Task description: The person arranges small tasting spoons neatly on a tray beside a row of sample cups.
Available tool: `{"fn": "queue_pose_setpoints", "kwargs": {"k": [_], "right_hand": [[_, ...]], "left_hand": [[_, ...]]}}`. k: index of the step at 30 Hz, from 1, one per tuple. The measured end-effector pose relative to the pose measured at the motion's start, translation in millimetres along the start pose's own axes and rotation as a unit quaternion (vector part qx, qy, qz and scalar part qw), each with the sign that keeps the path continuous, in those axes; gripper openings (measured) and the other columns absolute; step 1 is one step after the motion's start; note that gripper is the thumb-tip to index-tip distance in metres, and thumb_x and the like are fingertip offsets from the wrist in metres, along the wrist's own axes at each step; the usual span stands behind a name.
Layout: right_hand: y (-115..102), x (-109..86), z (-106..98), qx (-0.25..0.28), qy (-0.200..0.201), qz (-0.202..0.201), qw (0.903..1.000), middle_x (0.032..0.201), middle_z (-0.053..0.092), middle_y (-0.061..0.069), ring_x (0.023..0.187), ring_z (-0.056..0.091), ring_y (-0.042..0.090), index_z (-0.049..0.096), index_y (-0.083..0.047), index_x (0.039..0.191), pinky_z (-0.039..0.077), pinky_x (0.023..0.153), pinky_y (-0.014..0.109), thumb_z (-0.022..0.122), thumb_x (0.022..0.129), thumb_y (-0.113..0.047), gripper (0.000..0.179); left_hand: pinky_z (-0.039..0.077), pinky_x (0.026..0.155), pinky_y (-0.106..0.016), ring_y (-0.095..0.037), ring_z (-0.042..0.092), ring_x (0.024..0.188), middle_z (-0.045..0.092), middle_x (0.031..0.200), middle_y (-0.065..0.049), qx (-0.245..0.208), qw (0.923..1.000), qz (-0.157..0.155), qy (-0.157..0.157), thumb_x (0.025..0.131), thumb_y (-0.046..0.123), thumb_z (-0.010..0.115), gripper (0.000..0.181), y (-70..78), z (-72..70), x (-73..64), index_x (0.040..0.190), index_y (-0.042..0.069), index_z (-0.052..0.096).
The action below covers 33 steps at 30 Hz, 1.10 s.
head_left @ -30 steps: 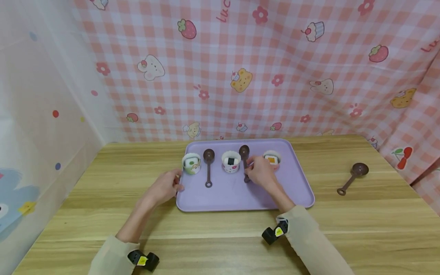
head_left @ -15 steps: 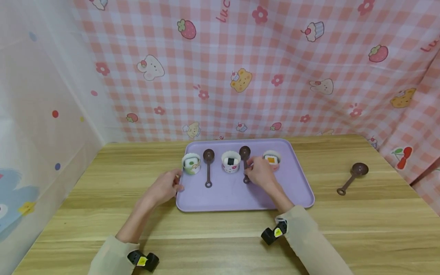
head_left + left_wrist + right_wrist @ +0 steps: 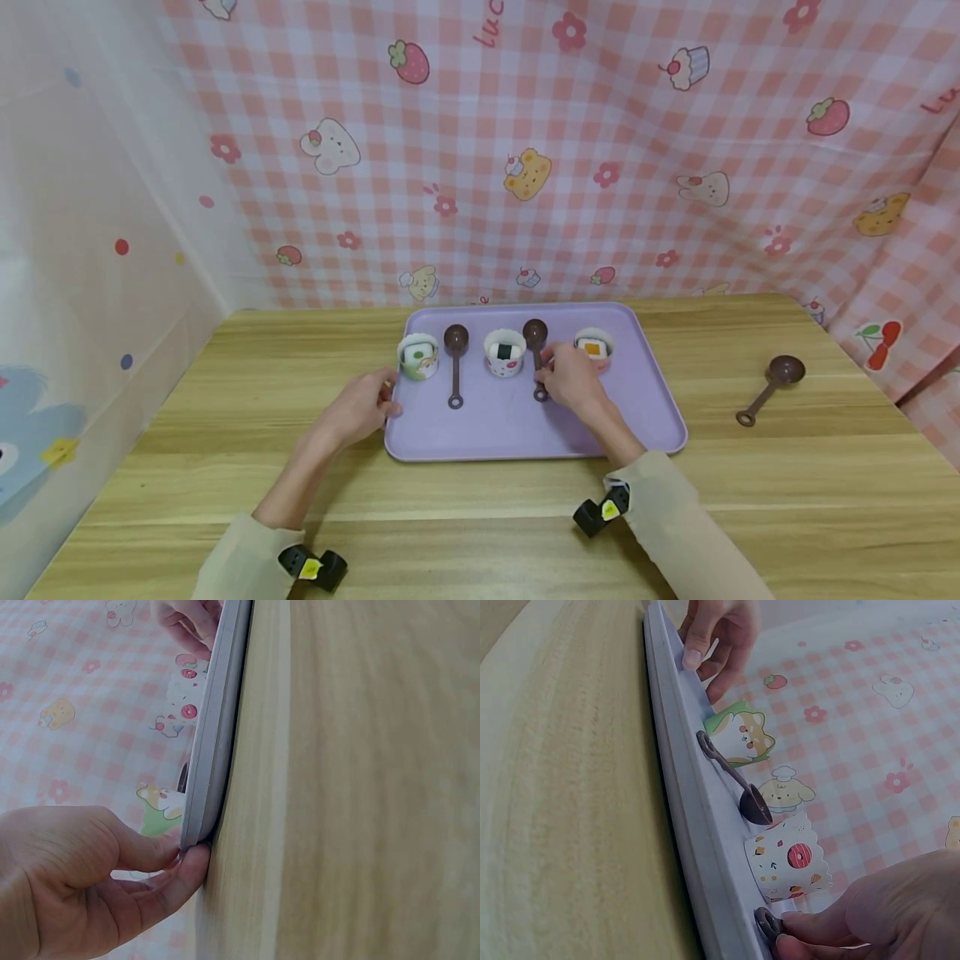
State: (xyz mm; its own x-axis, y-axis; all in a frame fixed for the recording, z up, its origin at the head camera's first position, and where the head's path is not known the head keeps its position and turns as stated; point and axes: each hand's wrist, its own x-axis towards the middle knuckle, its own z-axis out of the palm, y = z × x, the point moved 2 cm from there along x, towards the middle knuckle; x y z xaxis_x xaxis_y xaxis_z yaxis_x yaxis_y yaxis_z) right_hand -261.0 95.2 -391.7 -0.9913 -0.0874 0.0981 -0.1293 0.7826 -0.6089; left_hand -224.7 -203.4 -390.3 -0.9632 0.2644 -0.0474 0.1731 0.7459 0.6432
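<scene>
On the purple tray lie two brown measuring spoons, bowls toward the back. My right hand pinches the handle of the right-hand spoon near its ring end; the ring shows beside the fingertips in the right wrist view. The other spoon lies between the green paper cup and the white patterned paper cup. Just beyond my right hand is a pink paper cup, partly covered. My left hand grips the tray's left rim, thumb above and a finger beneath in the left wrist view.
A third brown measuring spoon lies on the wooden table, right of the tray. Each cup holds a small white block with a coloured top. A pink checked cloth hangs behind the table.
The spoon in my right hand has slid slightly toward the near side and a touch to the right. My left hand keeps its grip on the tray rim.
</scene>
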Motion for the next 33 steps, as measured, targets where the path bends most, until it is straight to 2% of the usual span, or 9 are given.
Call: {"fn": "queue_pose_setpoints", "kwargs": {"k": [3, 7, 10, 15, 21, 25, 26, 29, 33], "right_hand": [[0.2, -1.2, -0.2, -0.007, 0.005, -0.007, 0.9999, 0.076, 0.068, 0.01, 0.08, 0.065, 0.029, 0.068, 0.006, 0.101, 0.023, 0.105, 0.074, 0.076, 0.086, -0.002, 0.019], [-0.9, -1.6, 0.2, -0.016, 0.004, -0.012, 0.9998, 0.075, 0.068, 0.009, 0.081, 0.066, 0.031, 0.068, 0.007, 0.101, 0.014, 0.105, 0.081, 0.075, 0.087, -0.002, 0.018], [-1.7, -2.0, 0.4, -0.021, 0.002, -0.008, 0.9997, 0.082, 0.071, 0.013, 0.087, 0.067, 0.033, 0.069, 0.006, 0.102, 0.007, 0.105, 0.084, 0.075, 0.088, -0.004, 0.018], [-2.1, -2.5, 0.8, -0.025, 0.004, -0.007, 0.9997, 0.089, 0.072, 0.016, 0.089, 0.067, 0.035, 0.069, 0.007, 0.103, 0.007, 0.106, 0.083, 0.074, 0.09, -0.006, 0.019], [-1.9, -4.0, 0.1, -0.018, 0.006, -0.012, 0.9998, 0.074, 0.068, 0.01, 0.073, 0.066, 0.027, 0.067, 0.011, 0.109, 0.019, 0.107, 0.077, 0.073, 0.091, -0.008, 0.027], [-3.3, -5.5, -1.4, -0.016, 0.01, -0.017, 0.9997, 0.077, 0.069, 0.011, 0.074, 0.066, 0.027, 0.064, 0.012, 0.112, 0.024, 0.106, 0.075, 0.071, 0.092, -0.009, 0.03], [-3.8, -6.0, -1.9, -0.016, 0.012, -0.02, 0.9996, 0.077, 0.069, 0.011, 0.074, 0.066, 0.027, 0.064, 0.013, 0.112, 0.03, 0.104, 0.072, 0.071, 0.092, -0.009, 0.03], [-5.2, -7.2, -3.1, -0.019, 0.013, -0.021, 0.9995, 0.077, 0.069, 0.01, 0.074, 0.066, 0.027, 0.064, 0.012, 0.112, 0.031, 0.104, 0.071, 0.07, 0.093, -0.009, 0.03], [-6.2, -8.8, -5.0, -0.017, 0.011, -0.02, 0.9996, 0.075, 0.068, 0.009, 0.069, 0.064, 0.022, 0.064, 0.012, 0.113, 0.047, 0.094, 0.055, 0.069, 0.093, -0.009, 0.03]], "left_hand": [[0.057, 0.067, -0.033, -0.024, 0.061, 0.08, 0.063, 0.091, -0.017, -0.003, 1.0, 0.001, 0.001, 0.092, -0.007, 0.065, 0.034, 0.4, 0.2, -0.7, 0.124, -0.014, 0.055], [0.057, 0.067, -0.033, -0.024, 0.061, 0.08, 0.063, 0.091, -0.016, -0.002, 1.0, -0.001, 0.0, 0.092, -0.007, 0.065, 0.034, 1.1, -0.2, -1.7, 0.124, -0.014, 0.055], [0.057, 0.067, -0.033, -0.024, 0.061, 0.08, 0.062, 0.092, -0.016, -0.001, 1.0, -0.004, -0.004, 0.093, -0.006, 0.065, 0.034, 2.2, -0.6, -2.4, 0.125, -0.014, 0.055], [0.057, 0.067, -0.033, -0.023, 0.061, 0.081, 0.062, 0.093, -0.016, -0.002, 0.9999, -0.007, -0.007, 0.094, -0.006, 0.065, 0.036, 2.8, -0.9, -2.5, 0.127, -0.013, 0.054], [0.057, 0.067, -0.033, -0.023, 0.061, 0.079, 0.062, 0.091, -0.015, -0.002, 1.0, -0.007, -0.006, 0.093, -0.006, 0.065, 0.035, 1.2, -0.4, -1.6, 0.126, -0.013, 0.055], [0.057, 0.066, -0.032, -0.023, 0.061, 0.079, 0.062, 0.09, -0.015, -0.001, 1.0, -0.004, -0.004, 0.093, -0.006, 0.065, 0.035, 0.3, -0.2, -0.8, 0.125, -0.013, 0.055], [0.057, 0.066, -0.032, -0.023, 0.061, 0.079, 0.062, 0.09, -0.015, -0.001, 1.0, -0.003, -0.004, 0.093, -0.006, 0.065, 0.035, 0.3, -0.2, -0.7, 0.126, -0.013, 0.055], [0.057, 0.066, -0.032, -0.023, 0.061, 0.079, 0.062, 0.091, -0.016, -0.002, 1.0, -0.002, -0.004, 0.093, -0.006, 0.065, 0.036, 0.6, -0.4, -0.7, 0.127, -0.014, 0.054], [0.057, 0.066, -0.032, -0.023, 0.061, 0.079, 0.063, 0.091, -0.016, -0.002, 1.0, -0.002, -0.005, 0.093, -0.006, 0.065, 0.037, 1.2, -0.7, -0.9, 0.128, -0.014, 0.053]]}}
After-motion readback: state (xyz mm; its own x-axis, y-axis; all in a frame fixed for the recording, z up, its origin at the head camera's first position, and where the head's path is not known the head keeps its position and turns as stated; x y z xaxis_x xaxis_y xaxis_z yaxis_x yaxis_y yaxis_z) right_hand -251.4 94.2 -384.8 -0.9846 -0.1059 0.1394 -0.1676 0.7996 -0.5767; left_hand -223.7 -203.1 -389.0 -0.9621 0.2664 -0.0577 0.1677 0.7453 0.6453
